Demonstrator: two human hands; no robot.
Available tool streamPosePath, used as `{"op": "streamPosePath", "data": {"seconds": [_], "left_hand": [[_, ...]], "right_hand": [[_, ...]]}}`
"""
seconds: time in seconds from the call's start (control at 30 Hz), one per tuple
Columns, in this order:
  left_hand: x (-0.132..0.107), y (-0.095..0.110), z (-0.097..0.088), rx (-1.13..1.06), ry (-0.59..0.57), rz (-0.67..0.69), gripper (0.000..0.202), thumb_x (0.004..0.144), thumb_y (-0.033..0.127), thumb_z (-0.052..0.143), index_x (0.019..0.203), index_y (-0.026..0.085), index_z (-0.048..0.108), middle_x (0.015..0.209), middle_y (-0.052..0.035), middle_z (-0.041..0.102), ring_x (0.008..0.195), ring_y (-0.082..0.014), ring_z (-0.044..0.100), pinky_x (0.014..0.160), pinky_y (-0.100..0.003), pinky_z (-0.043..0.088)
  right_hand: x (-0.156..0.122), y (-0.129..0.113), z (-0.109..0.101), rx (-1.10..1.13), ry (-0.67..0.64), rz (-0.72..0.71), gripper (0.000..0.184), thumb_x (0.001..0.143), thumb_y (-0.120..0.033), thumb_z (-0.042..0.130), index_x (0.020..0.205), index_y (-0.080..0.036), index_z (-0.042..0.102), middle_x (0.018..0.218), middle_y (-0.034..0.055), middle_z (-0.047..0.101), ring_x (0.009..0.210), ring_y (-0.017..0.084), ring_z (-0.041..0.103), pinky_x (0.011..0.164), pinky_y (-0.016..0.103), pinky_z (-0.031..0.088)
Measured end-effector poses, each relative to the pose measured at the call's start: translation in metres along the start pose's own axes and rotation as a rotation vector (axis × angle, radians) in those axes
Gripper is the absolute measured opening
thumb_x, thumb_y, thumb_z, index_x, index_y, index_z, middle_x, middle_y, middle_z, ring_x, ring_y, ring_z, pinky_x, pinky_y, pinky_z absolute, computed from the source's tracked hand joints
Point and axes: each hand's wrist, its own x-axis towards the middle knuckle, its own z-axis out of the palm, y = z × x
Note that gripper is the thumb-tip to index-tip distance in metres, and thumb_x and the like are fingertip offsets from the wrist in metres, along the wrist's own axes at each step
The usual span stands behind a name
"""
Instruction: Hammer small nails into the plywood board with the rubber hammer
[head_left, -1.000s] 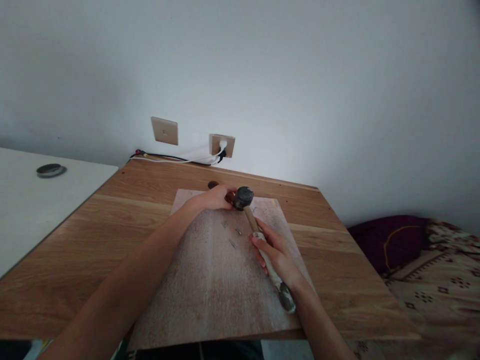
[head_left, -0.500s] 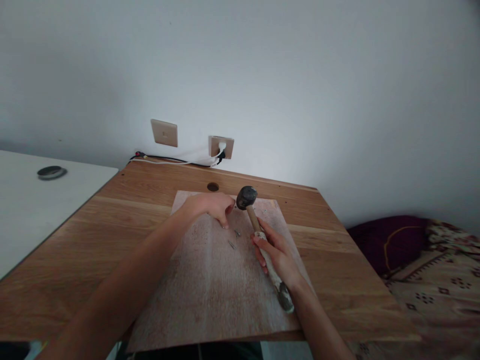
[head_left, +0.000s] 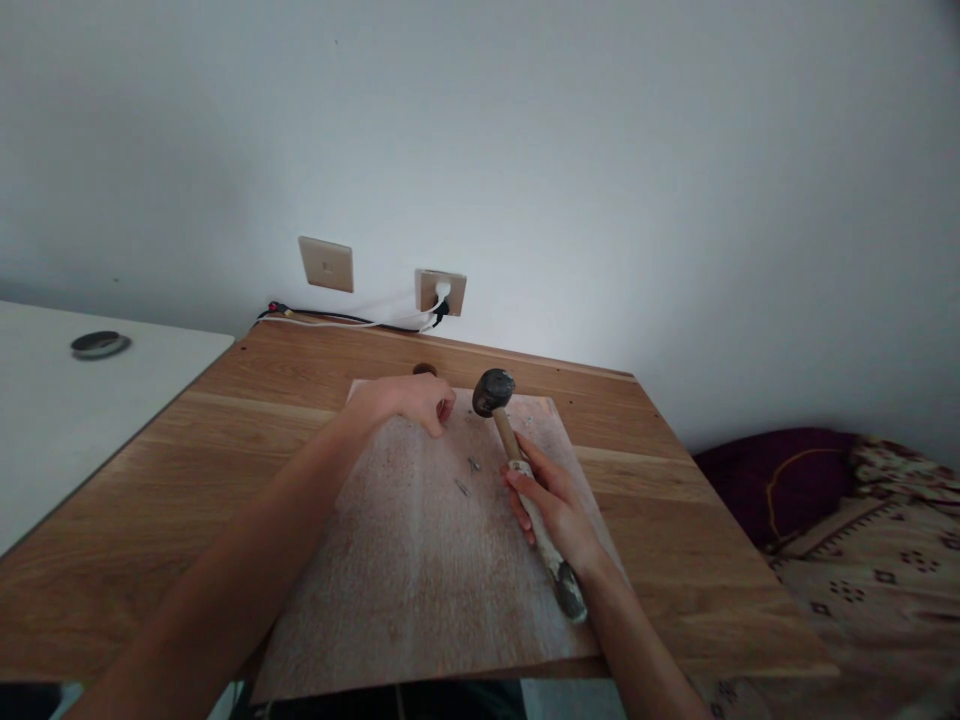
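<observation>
My right hand (head_left: 553, 500) is wrapped round the pale, worn handle of a mallet (head_left: 504, 425). Its dark, blunt head points away from me, over the far part of a thin wooden board (head_left: 420, 590). Over the board's far left part, my left hand (head_left: 421, 400) has its fingers curled down and drawn together; whatever they pinch is hidden. Several small nails (head_left: 474, 465) lie loose on the board between my two hands, and a few more specks of metal (head_left: 529, 420) show right of the mallet head.
Beneath the board is a wooden table (head_left: 675, 560) with a round cable hole. Cables (head_left: 337, 320) run along its back edge to a wall socket (head_left: 441, 292). A white surface (head_left: 75, 420) with a dark round object (head_left: 100, 344) adjoins at left. Patterned bedding (head_left: 885, 560) lies at right.
My left hand has shifted left and slightly away from me, farther from the mallet head, and its fingers look closer together. The right hand and the mallet have hardly moved.
</observation>
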Motion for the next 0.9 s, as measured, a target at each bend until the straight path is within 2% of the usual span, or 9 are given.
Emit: {"op": "streamPosePath", "data": {"seconds": [0.1, 0.23, 0.33, 0.53, 0.73, 0.9], "left_hand": [[0.002, -0.001, 0.002, -0.012, -0.016, 0.028, 0.01, 0.074, 0.013, 0.069, 0.083, 0.016, 0.072, 0.082, -0.002, 0.071, 0.073, -0.0159, 0.06, 0.069, -0.027, 0.044], [0.005, -0.011, 0.006, -0.056, 0.035, 0.009, 0.021, 0.073, 0.018, 0.072, 0.094, 0.018, 0.071, 0.089, -0.0017, 0.073, 0.079, -0.0174, 0.064, 0.069, -0.026, 0.046], [0.007, -0.016, 0.007, -0.052, 0.042, -0.035, 0.022, 0.072, 0.019, 0.073, 0.094, 0.02, 0.072, 0.09, -0.0024, 0.074, 0.081, -0.0188, 0.066, 0.068, -0.027, 0.047], [0.007, -0.013, 0.004, -0.023, 0.118, -0.033, 0.016, 0.075, 0.015, 0.07, 0.089, 0.019, 0.076, 0.09, -0.0044, 0.075, 0.083, -0.0204, 0.069, 0.077, -0.03, 0.05], [0.006, -0.014, 0.004, -0.053, 0.139, -0.011, 0.021, 0.074, 0.012, 0.07, 0.091, 0.02, 0.076, 0.089, -0.0031, 0.075, 0.081, -0.0195, 0.069, 0.076, -0.029, 0.049], [0.004, -0.011, 0.004, -0.077, 0.144, -0.015, 0.019, 0.073, 0.011, 0.068, 0.086, 0.02, 0.078, 0.084, -0.0028, 0.076, 0.078, -0.0192, 0.069, 0.076, -0.03, 0.049]], "right_hand": [[0.0, 0.0, 0.0, 0.002, -0.002, -0.005, 0.085, 0.086, -0.046, 0.073, 0.16, -0.014, 0.045, 0.059, -0.0078, 0.05, 0.04, 0.01, 0.041, 0.032, 0.022, 0.039], [0.0, 0.001, -0.001, 0.01, -0.005, 0.004, 0.088, 0.087, -0.046, 0.074, 0.162, -0.014, 0.042, 0.06, -0.0075, 0.052, 0.041, 0.01, 0.042, 0.032, 0.021, 0.04], [0.0, 0.001, -0.001, 0.016, -0.003, 0.003, 0.085, 0.087, -0.045, 0.074, 0.161, -0.015, 0.043, 0.06, -0.0077, 0.052, 0.041, 0.01, 0.043, 0.032, 0.021, 0.04], [0.001, 0.0, 0.001, 0.005, 0.001, -0.01, 0.082, 0.085, -0.044, 0.074, 0.157, -0.015, 0.048, 0.072, -0.0045, 0.057, 0.041, 0.008, 0.043, 0.03, 0.022, 0.04], [0.0, 0.0, 0.0, -0.013, 0.0, -0.01, 0.084, 0.087, -0.044, 0.073, 0.16, -0.014, 0.045, 0.065, -0.0058, 0.054, 0.041, 0.01, 0.044, 0.031, 0.022, 0.04], [0.0, 0.001, -0.001, -0.02, -0.015, -0.007, 0.084, 0.088, -0.045, 0.072, 0.16, -0.013, 0.044, 0.064, -0.0063, 0.053, 0.04, 0.01, 0.041, 0.031, 0.022, 0.04]]}}
